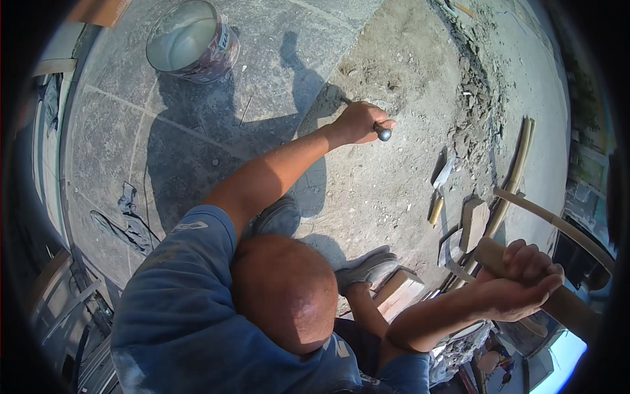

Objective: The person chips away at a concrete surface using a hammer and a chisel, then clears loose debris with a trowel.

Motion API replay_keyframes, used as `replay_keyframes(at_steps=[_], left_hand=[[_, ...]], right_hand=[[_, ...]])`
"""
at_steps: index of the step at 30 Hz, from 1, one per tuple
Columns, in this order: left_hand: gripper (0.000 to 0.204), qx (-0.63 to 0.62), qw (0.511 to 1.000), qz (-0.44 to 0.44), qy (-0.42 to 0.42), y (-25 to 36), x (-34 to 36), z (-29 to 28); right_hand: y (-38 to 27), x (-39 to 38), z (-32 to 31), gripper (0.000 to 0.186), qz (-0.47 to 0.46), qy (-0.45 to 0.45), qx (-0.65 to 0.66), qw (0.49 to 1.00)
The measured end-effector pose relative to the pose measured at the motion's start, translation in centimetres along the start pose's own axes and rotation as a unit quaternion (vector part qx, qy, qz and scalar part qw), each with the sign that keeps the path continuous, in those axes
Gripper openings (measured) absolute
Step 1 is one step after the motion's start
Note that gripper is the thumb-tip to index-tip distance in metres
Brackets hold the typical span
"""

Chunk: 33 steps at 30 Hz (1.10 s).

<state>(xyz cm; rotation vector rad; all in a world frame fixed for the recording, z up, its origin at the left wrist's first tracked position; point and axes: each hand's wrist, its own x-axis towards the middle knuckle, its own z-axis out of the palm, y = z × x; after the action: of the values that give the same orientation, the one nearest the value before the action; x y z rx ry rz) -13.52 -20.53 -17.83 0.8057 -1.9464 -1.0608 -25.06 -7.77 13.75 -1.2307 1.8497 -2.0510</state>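
Over a rough, dusty patch of ground (pixel 387 177), my left hand (pixel 357 123) is closed around a steel chisel (pixel 382 132). The chisel's rounded metal end shows beside my thumb; its lower part is hidden by my fist. Raised at the right, my right hand (pixel 522 279) wraps round a thick wooden handle (pixel 574 315). One blunt end of the handle sticks out past my fingers, and the other runs off toward the dark rim, so no tool head can be made out. My bent knee (pixel 282 289) and shoes are between my arms.
A trowel (pixel 445 172) with a wooden grip lies right of the patch, near a wooden block (pixel 474 223) and long poles (pixel 518 171). Broken rubble (pixel 472 118) runs along the far right. Another block (pixel 400 289) sits by my right shoe. A bucket (pixel 226 49) stands far left.
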Motion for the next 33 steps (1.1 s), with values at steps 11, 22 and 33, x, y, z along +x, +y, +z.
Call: replay_keyframes(at_steps=[11,22,33], left_hand=[[0.038,0.012,0.999,-0.017,-0.025,-0.5,-0.6,0.4],[0.042,0.0,0.999,0.03,-0.013,-0.1,-0.3,0.9],[0.015,0.157,0.955,0.212,-0.135,-1.9,-8.0,-0.4]], right_hand=[[12.2,-14.1,-3.0,0.02,0.37,-0.211,-0.14,0.894],[15.8,-17.5,-2.4,0.037,0.032,-0.117,-0.116,0.986],[12.8,-13.6,-5.0,0.021,0.307,-0.176,-0.096,0.93]])
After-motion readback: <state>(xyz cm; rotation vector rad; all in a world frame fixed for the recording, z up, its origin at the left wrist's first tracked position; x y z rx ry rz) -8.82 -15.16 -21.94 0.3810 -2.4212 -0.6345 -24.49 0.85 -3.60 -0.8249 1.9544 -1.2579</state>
